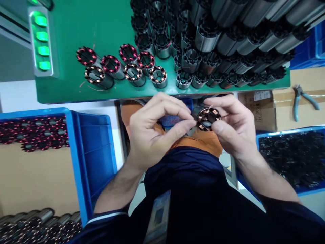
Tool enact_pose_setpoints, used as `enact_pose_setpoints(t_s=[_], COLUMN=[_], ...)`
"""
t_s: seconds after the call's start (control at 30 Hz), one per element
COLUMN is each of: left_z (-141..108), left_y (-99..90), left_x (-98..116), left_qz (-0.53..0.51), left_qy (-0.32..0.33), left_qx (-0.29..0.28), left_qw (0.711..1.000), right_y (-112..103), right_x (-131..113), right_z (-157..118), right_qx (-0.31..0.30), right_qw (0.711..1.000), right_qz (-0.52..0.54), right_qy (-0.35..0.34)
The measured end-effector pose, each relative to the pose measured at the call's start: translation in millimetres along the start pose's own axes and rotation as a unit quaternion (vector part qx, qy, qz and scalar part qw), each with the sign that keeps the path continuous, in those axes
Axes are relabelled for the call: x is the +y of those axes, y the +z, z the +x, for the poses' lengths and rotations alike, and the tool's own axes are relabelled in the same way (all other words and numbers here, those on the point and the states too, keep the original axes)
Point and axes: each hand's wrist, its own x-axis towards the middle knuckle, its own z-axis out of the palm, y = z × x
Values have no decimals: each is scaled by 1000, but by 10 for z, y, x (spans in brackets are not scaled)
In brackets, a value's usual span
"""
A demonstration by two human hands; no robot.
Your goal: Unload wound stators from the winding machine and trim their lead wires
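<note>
Frame centre: I see the right hand [236, 127] closed on a wound core [202, 115]; left hand [152, 132] at its rim, cannot tell if pinching anything. Beyond, across the top, green table [109, 20]: seven wound cores [118, 72] upper left, bare cores [208, 37] upper right

One head-worn camera gives the single view, looking forward and steeply down from above the wearer's own dark shirt [193, 189], which fills the bottom centre; it sits close over the left hand [152, 132] and right hand [237, 127], placing both near mid-frame; the green table [76, 20] crosses the top, its near edge slightly aslant; the field is wide, reaching a blue crate [93, 142] at left and a blue bin [311, 191] at right.
</note>
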Motion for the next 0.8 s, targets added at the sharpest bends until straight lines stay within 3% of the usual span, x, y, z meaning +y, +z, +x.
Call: enact_pose_setpoints(t_s=[0.13,0.23,0.4,0.47,0.7,0.8], left_z=[-120,-162,-94,-80,-188,-206], left_y=[38,12,10,16,-106,-145], left_x=[-342,-368,-16,23,-438,-393], left_qz=[-74,-89,-58,-51,-69,-51], left_qy=[-84,-112,-78,-69,-135,-60], left_qx=[-12,27,6,3,-33,-29], left_qw=[994,989,995,996,988,996], right_y=[-112,-117,6,27,-70,-71], right_x=[28,16,16,35,47,23], right_z=[-55,-73,-22,-15,-82,-95], right_qx=[-34,-19,-21,-25,-42,-21], right_qw=[997,999,998,998,999,997], right_qz=[55,7,-48,-45,-11,-56], right_qy=[36,29,29,32,33,43])
